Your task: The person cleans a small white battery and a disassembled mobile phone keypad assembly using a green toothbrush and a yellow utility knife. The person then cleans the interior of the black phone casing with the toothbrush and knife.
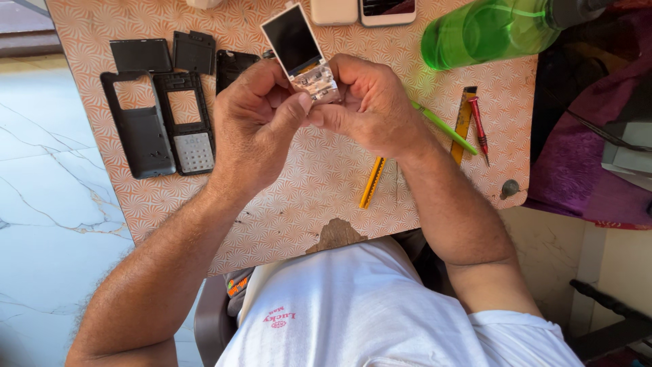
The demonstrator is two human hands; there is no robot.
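Both hands hold a small phone board with a dark screen (297, 46) above the patterned table (319, 183). My left hand (255, 122) pinches its lower metal part from the left. My right hand (370, 105) grips the same lower end from the right, thumbs nearly touching. The screen tilts up and away from the fingers.
Black phone casing parts (139, 126), a frame with a keypad (187, 126) and covers (193, 52) lie at the left. A green bottle (489, 30), green pen (445, 128), red screwdriver (479, 126), yellow tools (372, 182) and two phones (363, 10) surround the hands.
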